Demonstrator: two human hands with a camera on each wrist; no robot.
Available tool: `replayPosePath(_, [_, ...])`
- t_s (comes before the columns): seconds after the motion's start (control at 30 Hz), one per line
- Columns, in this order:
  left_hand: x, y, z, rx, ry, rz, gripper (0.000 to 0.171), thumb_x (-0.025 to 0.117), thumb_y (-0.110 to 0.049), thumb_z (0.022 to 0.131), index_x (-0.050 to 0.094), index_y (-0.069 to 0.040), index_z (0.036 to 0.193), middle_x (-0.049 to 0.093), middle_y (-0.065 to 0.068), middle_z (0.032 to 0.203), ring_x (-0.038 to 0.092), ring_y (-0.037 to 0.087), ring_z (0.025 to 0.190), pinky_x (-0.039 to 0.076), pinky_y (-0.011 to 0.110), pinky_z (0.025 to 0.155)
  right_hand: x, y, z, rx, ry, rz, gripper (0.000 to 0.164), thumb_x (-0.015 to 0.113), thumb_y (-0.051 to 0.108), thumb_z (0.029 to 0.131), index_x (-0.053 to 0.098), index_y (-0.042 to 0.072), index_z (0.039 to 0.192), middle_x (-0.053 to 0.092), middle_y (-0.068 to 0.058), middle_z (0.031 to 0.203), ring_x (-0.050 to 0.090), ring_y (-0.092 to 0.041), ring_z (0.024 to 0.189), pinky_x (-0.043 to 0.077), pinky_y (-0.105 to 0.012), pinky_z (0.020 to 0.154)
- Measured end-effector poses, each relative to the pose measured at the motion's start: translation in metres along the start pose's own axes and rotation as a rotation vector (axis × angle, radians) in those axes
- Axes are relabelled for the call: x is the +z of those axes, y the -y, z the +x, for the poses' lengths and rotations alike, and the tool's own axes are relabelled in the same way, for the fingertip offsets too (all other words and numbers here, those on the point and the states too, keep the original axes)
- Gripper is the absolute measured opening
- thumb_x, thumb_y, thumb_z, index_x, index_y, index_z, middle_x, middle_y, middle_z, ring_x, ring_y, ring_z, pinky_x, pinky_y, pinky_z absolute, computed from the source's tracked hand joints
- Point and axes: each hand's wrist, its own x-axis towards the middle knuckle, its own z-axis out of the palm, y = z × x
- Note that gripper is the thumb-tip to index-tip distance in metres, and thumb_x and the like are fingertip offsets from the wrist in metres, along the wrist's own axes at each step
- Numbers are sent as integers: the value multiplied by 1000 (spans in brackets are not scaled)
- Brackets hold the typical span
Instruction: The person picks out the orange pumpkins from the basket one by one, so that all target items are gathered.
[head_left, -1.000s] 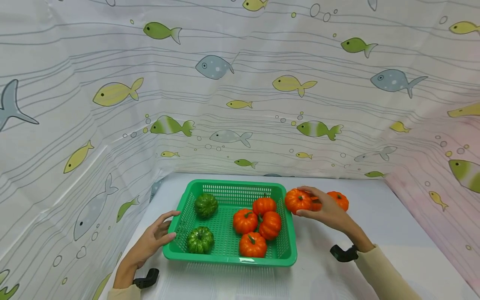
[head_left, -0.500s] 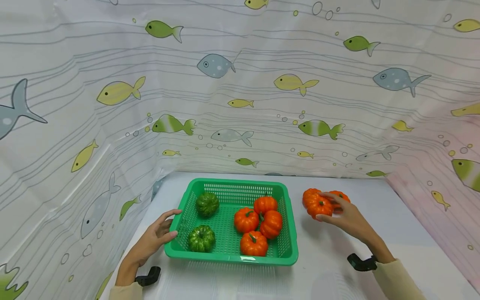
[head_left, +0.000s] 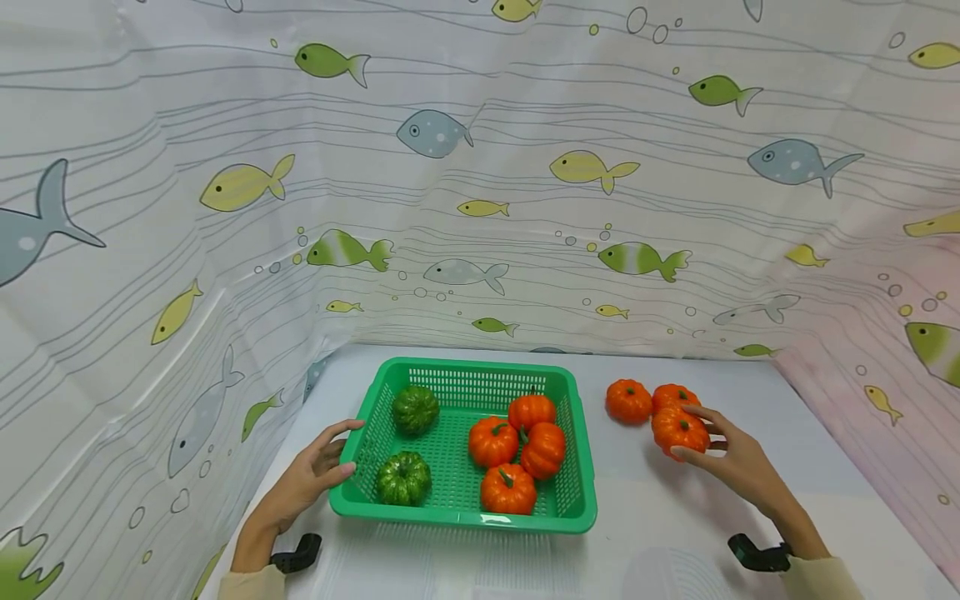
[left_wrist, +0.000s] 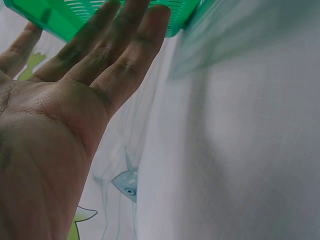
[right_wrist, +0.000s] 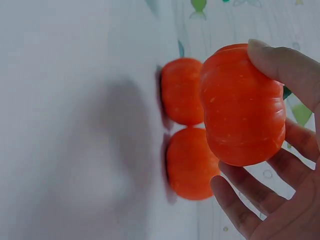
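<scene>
My right hand [head_left: 738,462] holds a small orange pumpkin [head_left: 679,432] between thumb and fingers. In the right wrist view this pumpkin [right_wrist: 242,107] is raised off the table, with the thumb along one side and fingers on the other. Two more orange pumpkins, one [head_left: 628,401] on the left and one [head_left: 672,395] partly behind the held one, stand on the table. My left hand [head_left: 303,477] is at the left side of a green plastic basket [head_left: 465,518], fingertips right at its rim; the left wrist view shows its fingers [left_wrist: 130,65] extended against the basket wall.
Inside the basket, two dark green pumpkins, one [head_left: 416,409] behind the other [head_left: 403,478], sit on the left. Several orange pumpkins [head_left: 508,489] cluster on its right. A fish-patterned sheet [head_left: 525,250] surrounds the white table [head_left: 645,533] at back and sides.
My right hand has carried the pumpkin rightward, away from the basket's right rim, uncovering the two pumpkins on the table. The left hand stays at the basket's left side.
</scene>
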Motion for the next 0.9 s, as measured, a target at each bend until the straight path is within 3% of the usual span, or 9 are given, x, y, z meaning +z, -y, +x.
replayPosePath(0.07, [0, 0, 0, 0, 2, -2, 62, 55, -8, 106, 31, -21, 162, 19, 20, 167, 39, 6, 143, 48, 26, 98, -3, -6, -3, 7, -8, -10, 80, 76, 53, 91, 42, 19, 155, 44, -22, 153, 58, -45, 116, 54, -49, 82])
replayPosePath(0.13, [0, 0, 0, -4, 2, 0, 62, 55, -8, 106, 31, -22, 162, 19, 20, 166, 39, -1, 139, 48, 28, 98, -7, -11, -4, 22, -14, -16, 82, 75, 54, 91, 41, 19, 156, 44, -22, 153, 57, -44, 117, 53, -47, 82])
replayPosePath(0.2, [0, -1, 0, -5, 3, 2, 62, 55, -8, 106, 31, -21, 162, 20, 21, 166, 39, 9, 144, 49, 34, 100, -10, -16, -6, 40, -16, -23, 83, 74, 54, 92, 39, 18, 158, 42, -23, 153, 55, -44, 118, 52, -48, 82])
replayPosePath(0.33, [1, -2, 1, -6, 9, -7, 62, 55, -9, 107, 30, -21, 162, 19, 22, 166, 26, 45, 148, 47, 54, 102, -15, -26, -8, 105, -5, -19, 87, 72, 57, 93, 35, 14, 160, 38, -29, 153, 52, -48, 119, 53, -57, 84])
replayPosePath(0.43, [1, -2, 1, -4, 18, -29, 62, 54, -8, 107, 30, -20, 162, 16, 22, 167, 19, 55, 148, 43, 64, 102, -18, -34, -10, 143, -5, -15, 91, 71, 58, 93, 33, 10, 160, 36, -34, 151, 50, -52, 120, 52, -62, 86])
replayPosePath(0.53, [1, -2, 1, -4, 18, -26, 62, 54, -8, 107, 30, -20, 162, 16, 22, 167, 24, 48, 149, 44, 63, 103, -22, -42, -10, 146, -26, -16, 91, 71, 57, 93, 32, 8, 160, 36, -37, 149, 49, -53, 120, 52, -63, 87])
replayPosePath(0.67, [0, -1, 0, -10, 7, 2, 62, 55, -9, 106, 31, -21, 162, 19, 21, 166, 37, 16, 146, 48, 46, 102, -28, -50, -7, 146, -62, -12, 92, 70, 55, 95, 29, 6, 160, 35, -38, 149, 48, -55, 120, 51, -66, 88])
replayPosePath(0.73, [0, -1, 0, -11, 4, 5, 62, 55, -9, 106, 31, -22, 162, 20, 20, 166, 38, 12, 144, 49, 42, 100, -29, -53, -5, 158, -78, -9, 93, 70, 56, 95, 28, 5, 161, 33, -39, 150, 46, -56, 121, 50, -67, 88])
replayPosePath(0.9, [-1, -1, 0, -3, 10, -19, 62, 55, -8, 106, 30, -20, 162, 17, 23, 166, 24, 48, 149, 46, 58, 102, -31, -61, 3, 201, -131, -6, 96, 68, 58, 95, 25, 4, 162, 32, -40, 151, 40, -58, 124, 48, -69, 88])
